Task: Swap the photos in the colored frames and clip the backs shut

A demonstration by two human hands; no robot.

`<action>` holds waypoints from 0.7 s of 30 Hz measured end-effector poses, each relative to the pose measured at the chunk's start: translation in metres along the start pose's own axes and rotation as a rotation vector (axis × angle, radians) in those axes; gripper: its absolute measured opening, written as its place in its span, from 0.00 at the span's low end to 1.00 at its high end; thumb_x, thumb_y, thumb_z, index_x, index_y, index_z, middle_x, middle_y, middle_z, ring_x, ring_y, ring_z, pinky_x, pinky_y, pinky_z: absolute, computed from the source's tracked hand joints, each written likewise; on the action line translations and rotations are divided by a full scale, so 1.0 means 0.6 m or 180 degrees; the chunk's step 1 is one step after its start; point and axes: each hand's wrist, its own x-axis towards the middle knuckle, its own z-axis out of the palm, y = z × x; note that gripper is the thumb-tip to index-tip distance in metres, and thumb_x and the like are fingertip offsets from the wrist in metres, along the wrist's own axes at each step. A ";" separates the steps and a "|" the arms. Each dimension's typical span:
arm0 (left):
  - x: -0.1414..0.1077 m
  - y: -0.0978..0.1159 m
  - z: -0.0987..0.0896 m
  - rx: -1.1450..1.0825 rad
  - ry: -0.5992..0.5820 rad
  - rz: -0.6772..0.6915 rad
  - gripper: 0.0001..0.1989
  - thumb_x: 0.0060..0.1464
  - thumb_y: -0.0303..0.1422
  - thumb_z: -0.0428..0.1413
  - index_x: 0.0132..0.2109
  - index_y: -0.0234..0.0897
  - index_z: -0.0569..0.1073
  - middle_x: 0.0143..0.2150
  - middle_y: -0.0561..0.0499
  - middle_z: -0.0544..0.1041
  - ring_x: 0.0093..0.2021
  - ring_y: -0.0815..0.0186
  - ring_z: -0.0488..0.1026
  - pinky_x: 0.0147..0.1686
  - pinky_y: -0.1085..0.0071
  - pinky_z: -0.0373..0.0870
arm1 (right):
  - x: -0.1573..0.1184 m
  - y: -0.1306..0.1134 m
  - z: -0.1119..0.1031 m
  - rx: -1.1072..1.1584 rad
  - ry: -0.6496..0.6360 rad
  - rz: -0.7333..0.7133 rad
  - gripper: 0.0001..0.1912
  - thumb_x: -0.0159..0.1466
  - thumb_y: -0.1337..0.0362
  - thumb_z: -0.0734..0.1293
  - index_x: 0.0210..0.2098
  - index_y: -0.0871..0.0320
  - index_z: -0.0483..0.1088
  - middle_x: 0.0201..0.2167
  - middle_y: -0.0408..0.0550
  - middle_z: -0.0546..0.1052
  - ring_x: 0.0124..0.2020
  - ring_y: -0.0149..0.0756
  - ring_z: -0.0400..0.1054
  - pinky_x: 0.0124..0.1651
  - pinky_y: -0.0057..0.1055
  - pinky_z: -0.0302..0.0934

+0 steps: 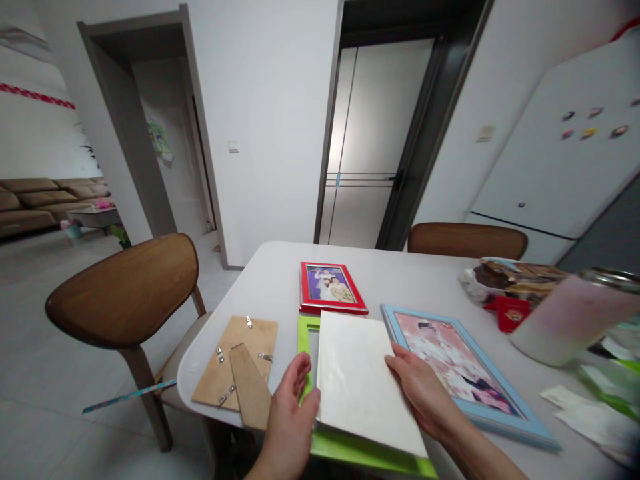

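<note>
A plain white rectangular sheet (357, 373), perhaps the back of a photo, lies tilted over a green picture frame (345, 448). My right hand (417, 383) grips its right edge, thumb on top and fingers underneath. At the opposite edge is my left hand (293, 413), its thumb by the sheet and its fingers apart from the thumb. Left of that hand rests a brown backing board (253, 373) with metal clips and a stand leg. A light-blue frame (505, 387) with a photo is beside my right hand. Beyond the green frame sits a red frame (333, 288) holding a photo.
The white table (385, 270) has a rounded left corner. On its right side stand a pale pink tumbler (570, 320), a red packet (513, 313), a snack bag (520, 277) and crumpled tissue (590, 413). Wooden chairs are at the left (130, 290) and far side (467, 240).
</note>
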 end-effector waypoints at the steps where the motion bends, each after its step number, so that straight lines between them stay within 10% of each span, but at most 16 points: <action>1: -0.002 -0.005 -0.007 0.0423 -0.0100 0.0054 0.25 0.43 0.28 0.52 0.52 0.28 0.61 0.53 0.38 0.64 0.53 0.58 0.60 0.53 0.64 0.55 | 0.003 -0.003 -0.007 -0.0156 0.0012 0.0027 0.25 0.49 0.71 0.59 0.47 0.57 0.61 0.28 0.45 0.77 0.24 0.35 0.70 0.24 0.27 0.62; 10: -0.020 -0.040 -0.026 0.2897 -0.1166 0.1313 0.26 0.43 0.22 0.49 0.53 0.30 0.59 0.55 0.39 0.61 0.55 0.58 0.57 0.52 0.56 0.57 | 0.045 0.021 -0.002 -0.1319 0.0090 -0.0530 0.25 0.47 0.70 0.55 0.45 0.62 0.65 0.25 0.46 0.77 0.24 0.36 0.70 0.25 0.28 0.61; 21: -0.017 -0.038 -0.025 0.3449 -0.1291 0.1645 0.22 0.45 0.22 0.47 0.50 0.30 0.62 0.54 0.39 0.63 0.55 0.57 0.58 0.51 0.54 0.59 | 0.063 0.038 -0.003 -0.1403 0.0223 -0.0491 0.27 0.50 0.66 0.56 0.49 0.63 0.60 0.22 0.45 0.75 0.18 0.34 0.66 0.21 0.28 0.59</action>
